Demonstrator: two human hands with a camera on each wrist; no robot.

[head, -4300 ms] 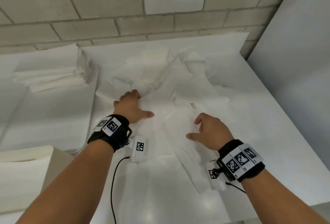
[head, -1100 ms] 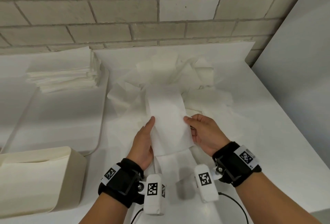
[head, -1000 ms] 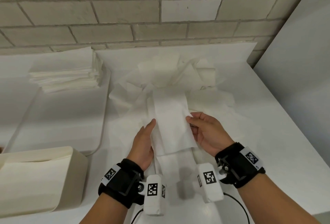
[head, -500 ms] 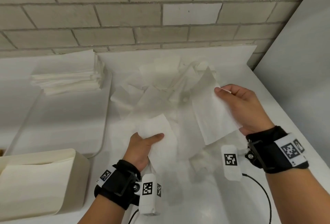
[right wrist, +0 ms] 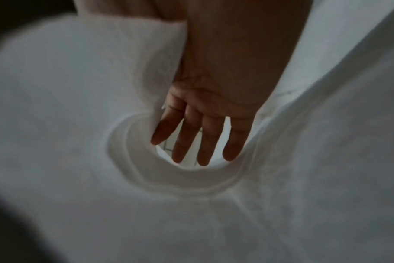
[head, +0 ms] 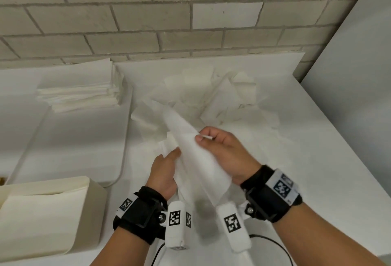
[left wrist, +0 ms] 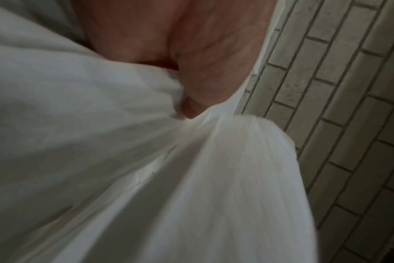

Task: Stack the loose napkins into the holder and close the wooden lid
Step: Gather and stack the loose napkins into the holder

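Left to right, left hand (head: 164,172) fingers pinch one napkin (head: 169,149), right hand (head: 220,151) fingers pinch the napkin sheet (head: 196,159) between them, holder (head: 63,208) well left; limp paper could crumple or slip.

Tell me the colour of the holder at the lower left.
Cream, off-white; the holder shows best in the head view.
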